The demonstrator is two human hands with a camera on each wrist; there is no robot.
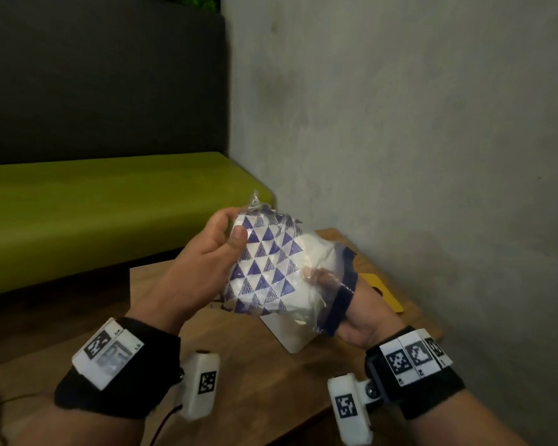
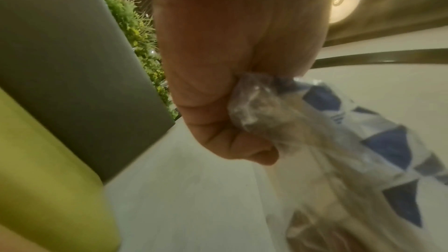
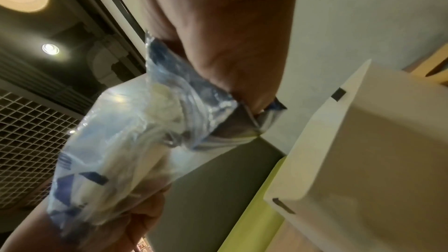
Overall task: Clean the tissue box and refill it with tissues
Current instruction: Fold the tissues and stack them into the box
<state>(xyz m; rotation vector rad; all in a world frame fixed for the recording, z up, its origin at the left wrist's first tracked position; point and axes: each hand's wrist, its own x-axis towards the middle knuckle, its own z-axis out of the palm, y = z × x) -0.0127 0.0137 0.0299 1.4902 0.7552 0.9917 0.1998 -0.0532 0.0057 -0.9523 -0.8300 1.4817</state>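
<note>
1. A plastic pack of tissues (image 1: pixel 264 268), printed with blue triangles, is held in the air over the wooden table (image 1: pixel 239 375) — it is gripped at both ends
2. The far, sealed end of the pack is clasped by the left hand (image 1: pixel 207 252), with fingers and thumb curled round the crumpled plastic, as is plainly seen in the left wrist view
3. The near, opened end is entered by the right hand (image 1: pixel 361 323); its fingers (image 1: pixel 319 276) are seen through the clear film, apparently closed on the white tissues (image 1: pixel 306 262) inside
4. The tissue box (image 3: pixel 363 150) — white, its open side turned towards the right wrist camera — is seen below the pack on the table, apart from both hands; its inside is judged empty, though the bottom is blurred
5. A yellow piece (image 1: pixel 384 291) is seen lying on the table near the wall; whether it belongs to the box cannot be told
6. Cleaning cannot be confirmed, as no cloth is seen; refilling is judged to be in hand, with the tissues not yet drawn out or placed in the box
</note>
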